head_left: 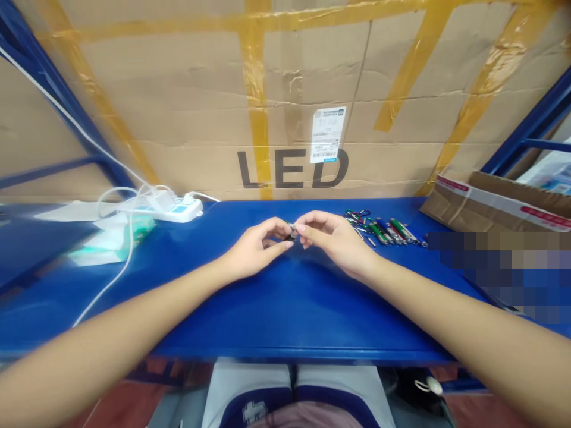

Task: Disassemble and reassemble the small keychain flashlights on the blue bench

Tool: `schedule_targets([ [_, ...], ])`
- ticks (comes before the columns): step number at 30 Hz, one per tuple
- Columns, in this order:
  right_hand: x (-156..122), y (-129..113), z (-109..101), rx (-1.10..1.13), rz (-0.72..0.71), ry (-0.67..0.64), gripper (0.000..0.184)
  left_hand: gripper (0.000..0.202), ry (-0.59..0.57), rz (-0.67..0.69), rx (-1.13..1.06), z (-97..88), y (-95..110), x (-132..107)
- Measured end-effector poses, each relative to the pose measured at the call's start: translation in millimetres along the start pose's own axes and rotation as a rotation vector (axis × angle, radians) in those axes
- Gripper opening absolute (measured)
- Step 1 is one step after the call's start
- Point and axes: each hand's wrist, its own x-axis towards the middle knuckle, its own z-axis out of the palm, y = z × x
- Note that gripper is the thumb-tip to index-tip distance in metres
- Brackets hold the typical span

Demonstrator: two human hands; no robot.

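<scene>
We see a small metallic part (293, 232), mostly hidden, between the two hands over the blue surface (285, 315); the fingers of the left hand (252, 249) grasp it from one side, and those of the right hand (335, 239) pinch it from the other. Just beside the right hand we see coloured tubes (395, 232); a carton (495, 204) stands near them; a power strip (190, 210) lies well apart, to the left.
</scene>
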Motion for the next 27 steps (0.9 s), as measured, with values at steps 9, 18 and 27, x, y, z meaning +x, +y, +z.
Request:
schedule_targets([
  [9, 1.2, 5.2, -4.3, -0.046, 0.001, -0.013, 0.025, 0.021, 0.011, -0.007, -0.097, 2.8, -3.0, 0.3],
  [18, 0.1, 5.5, -2.6, -0.033, 0.014, -0.025, 0.024, 0.022, 0.012, 0.022, -0.147, 3.5, -2.3, -0.6],
  [27, 0.3, 7.4, 0.8, 0.057, 0.139, -0.025, 0.033, 0.02, 0.029, 0.052, -0.088, -0.4, -6.4, 3.2],
])
